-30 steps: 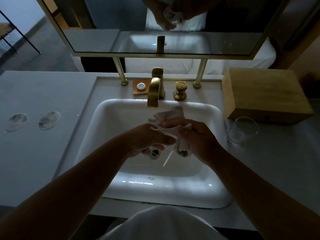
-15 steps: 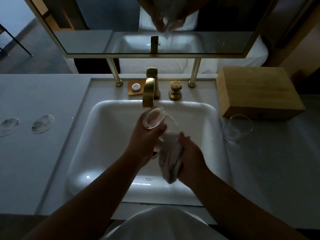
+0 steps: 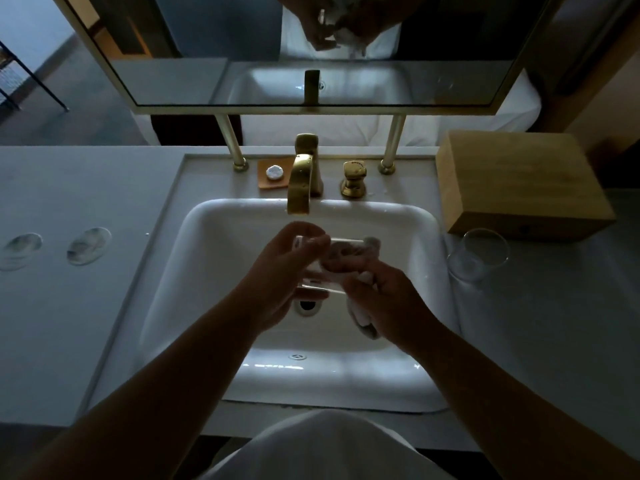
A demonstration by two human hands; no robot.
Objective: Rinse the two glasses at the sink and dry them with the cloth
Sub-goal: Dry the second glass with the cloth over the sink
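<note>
Over the white sink (image 3: 207,306) my left hand (image 3: 277,271) grips a clear glass (image 3: 318,282), held on its side with its mouth toward the right. My right hand (image 3: 384,299) is closed on a white cloth (image 3: 349,251), whose upper part is pushed into the glass's mouth while a tail (image 3: 363,320) hangs below the palm. A second clear glass (image 3: 479,254) stands upright on the counter right of the sink, untouched.
A brass faucet (image 3: 299,183) and brass handle (image 3: 353,176) stand behind the basin, with a small soap dish (image 3: 273,173) to the left. A wooden box (image 3: 519,181) sits at the back right, just behind the second glass. Two round coasters (image 3: 88,245) lie on the left counter. A mirror hangs above.
Half a second ago my left hand held the glass up by the spout, apart from the cloth. Now the glass is lower and on its side, with the cloth pressed into it.
</note>
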